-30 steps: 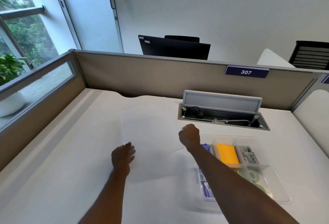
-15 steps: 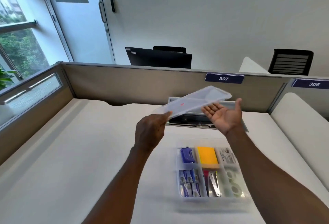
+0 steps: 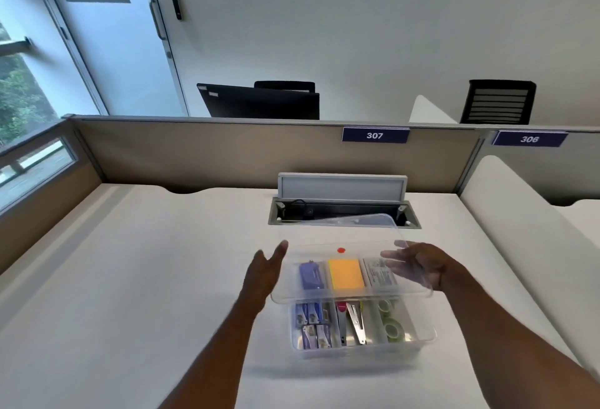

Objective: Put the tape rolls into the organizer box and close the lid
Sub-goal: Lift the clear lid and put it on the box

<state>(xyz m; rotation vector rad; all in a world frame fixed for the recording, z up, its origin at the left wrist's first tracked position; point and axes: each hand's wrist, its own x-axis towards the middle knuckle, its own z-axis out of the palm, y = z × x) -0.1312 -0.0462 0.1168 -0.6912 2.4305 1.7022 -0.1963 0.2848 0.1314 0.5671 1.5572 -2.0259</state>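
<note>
Your right hand (image 3: 418, 265) has its fingers curled around the right edge of the clear lid (image 3: 344, 239), gripping it from the side and below. Your left hand (image 3: 264, 274) is spread flat with fingers apart at the lid's left edge; whether it touches the plastic cannot be told. The lid hangs in the air, tilted, above the far half of the organizer box (image 3: 418, 340), not yet seated on it. A small red dot (image 3: 341, 250) sits near the lid's middle.

Through the lid you see the far compartments: a blue stapler (image 3: 311, 276), a yellow pad (image 3: 346, 274) and a labelled white packet (image 3: 380, 274). In the uncovered near row lie small blue boxes (image 3: 313, 324) on the left, scissors (image 3: 354, 322) in the middle, and the tape rolls (image 3: 391, 322) in the right compartment. The box rests on the white desk (image 3: 146, 278), just in front of the open cable tray (image 3: 344, 210), with the partition sign 307 (image 3: 375, 135) beyond.
</note>
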